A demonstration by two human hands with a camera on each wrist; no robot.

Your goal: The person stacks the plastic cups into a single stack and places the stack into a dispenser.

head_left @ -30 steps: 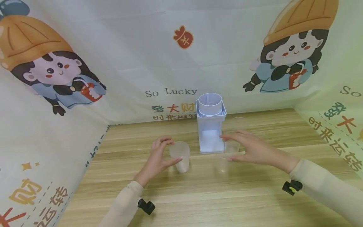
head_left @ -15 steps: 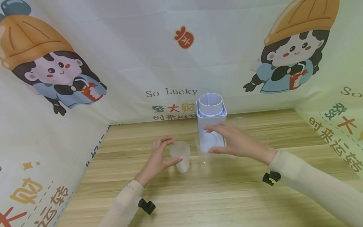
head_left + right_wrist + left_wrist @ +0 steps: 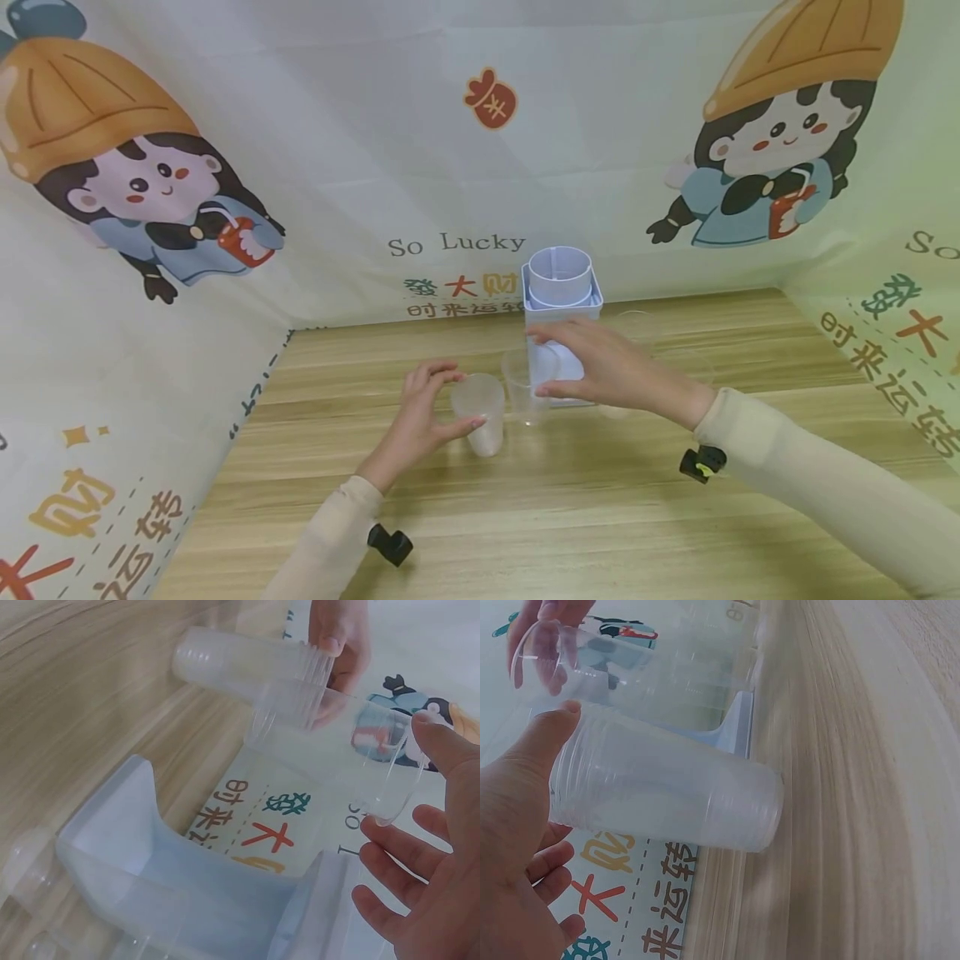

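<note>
My left hand [image 3: 412, 425] grips a stack of nested clear plastic cups [image 3: 487, 429] by its upper end, thumb on the near side. The stack is upright at the table, and several rims show in the left wrist view. With thumb and fingers my right hand [image 3: 611, 367] pinches a single clear plastic cup [image 3: 337, 761] near its rim. This cup is just right of the stack, close beside it; whether they touch I cannot tell. Behind my right hand, a pale lavender stand [image 3: 562, 287] with a round tube on top is partly hidden.
More clear cups [image 3: 34, 862] stand right of the stand, faint and partly behind my right hand. The wooden table [image 3: 480, 533] meets a printed cloth wall [image 3: 360, 167] at the back and on both sides.
My right hand has moved left with the single cup, from the stand's right side to beside the stack. My left hand and the stack have stayed in place.
</note>
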